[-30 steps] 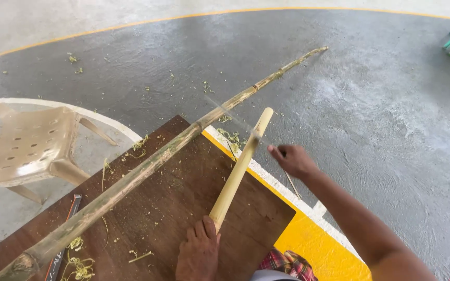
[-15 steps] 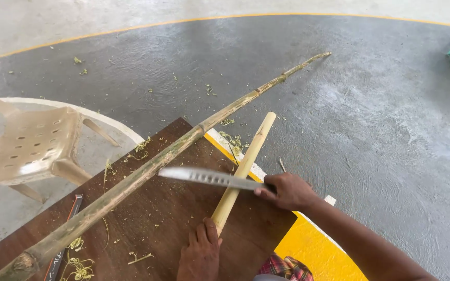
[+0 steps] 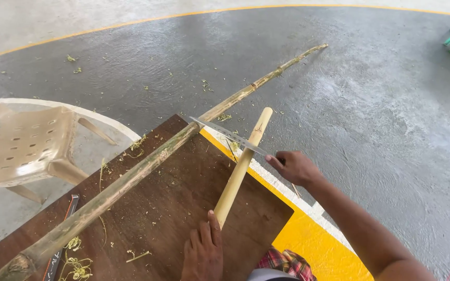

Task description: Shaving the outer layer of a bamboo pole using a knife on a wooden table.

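The left hand [image 3: 202,253] holds the near end of a short pale stick [image 3: 240,167] on the brown worktop [image 3: 183,198], the right hand [image 3: 294,167] lays a long knife [image 3: 228,136] across it, and a long bamboo pole [image 3: 147,164] lies beside them.

Peeled stick [image 3: 241,166]: pale yellow, smooth, straight, sloping from lower centre of the frame up to centre, its near end on the board [image 3: 178,208] and its far end raised past the board's edge. Knife [image 3: 228,136]: long, narrow steel blade lying across the stick's upper part, tip pointing to upper left, handle end at centre right.
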